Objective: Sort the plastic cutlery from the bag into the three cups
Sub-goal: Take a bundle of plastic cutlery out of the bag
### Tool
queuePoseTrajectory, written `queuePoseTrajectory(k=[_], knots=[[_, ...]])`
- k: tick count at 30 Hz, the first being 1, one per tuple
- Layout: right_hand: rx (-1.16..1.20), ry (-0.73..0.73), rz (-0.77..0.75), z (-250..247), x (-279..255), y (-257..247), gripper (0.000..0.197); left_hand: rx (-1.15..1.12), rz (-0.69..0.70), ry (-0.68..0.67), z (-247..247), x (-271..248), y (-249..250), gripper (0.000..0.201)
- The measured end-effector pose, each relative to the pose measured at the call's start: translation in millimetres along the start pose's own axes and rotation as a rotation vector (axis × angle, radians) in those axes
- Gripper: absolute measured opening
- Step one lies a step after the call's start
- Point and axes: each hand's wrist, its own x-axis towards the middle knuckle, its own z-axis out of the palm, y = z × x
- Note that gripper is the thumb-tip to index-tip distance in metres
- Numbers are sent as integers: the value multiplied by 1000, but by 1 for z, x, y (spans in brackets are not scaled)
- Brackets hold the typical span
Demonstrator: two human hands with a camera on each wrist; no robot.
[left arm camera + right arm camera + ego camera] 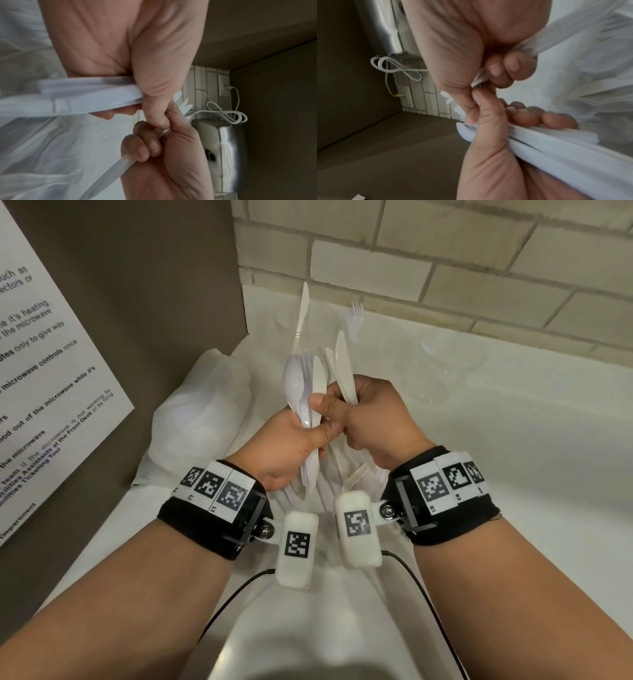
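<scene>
My left hand (291, 440) grips a bundle of white plastic cutlery (303, 392), a spoon, forks and a knife, upright over the open bag (329, 477) of loose cutlery. Close on its right, my right hand (373, 412) grips two white knives (344, 371), and its thumb presses on the bundle's knife. In the left wrist view the bundle (85, 98) crosses my left palm. The right wrist view shows a knife (479, 79) in my curled right fingers. Three clear cups stand behind: one (298, 337) holds a knife, one (356, 332) a fork, and the right one (445, 364) looks empty.
A white counter (513, 474) runs to the tiled back wall (445, 268). A brown panel with a printed notice (51, 354) closes off the left. A white wrapped bundle (205, 402) lies against it. A steel appliance (223, 148) and a white cable (226, 115) show in the wrist views.
</scene>
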Motion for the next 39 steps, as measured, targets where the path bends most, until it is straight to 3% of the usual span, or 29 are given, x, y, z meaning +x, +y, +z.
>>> queuePoseTrajectory(k=[5,10,13,17,19,23,25,29,33,36,39], knots=[[93,14,4,-3,2,4,9,-77,-25,-2,0,0,-4,10],[286,282,-49,-12,8,1,13,-111,-75,89,-1,1,-5,17],[343,343,-80,-18,10,0,16,-128,-67,34,-3,0,-7,20],[267,241,-56,-21,6,-1,27,-278,-67,-198,-8,-2,-10,22],[206,109,-64,-22,2,0,25,-398,-108,-346,-10,-3,-9,26],[251,-272,-64,-19,-5,2,69,-472,-199,-567,-11,-5,-9,28],[206,-285,-77,-14,-5,1,60,-458,-230,-596,-9,-6,-8,28],[135,-166,-88,-12,-8,-6,34,-293,-209,-397,-5,-8,-6,25],[30,-18,-119,-8,-3,0,36,-71,-108,-183,2,-9,-4,8],[-41,137,-101,-4,2,5,38,62,-43,-70,4,-4,-8,19],[-110,154,-100,-3,4,5,49,185,22,-51,8,-4,-8,22]])
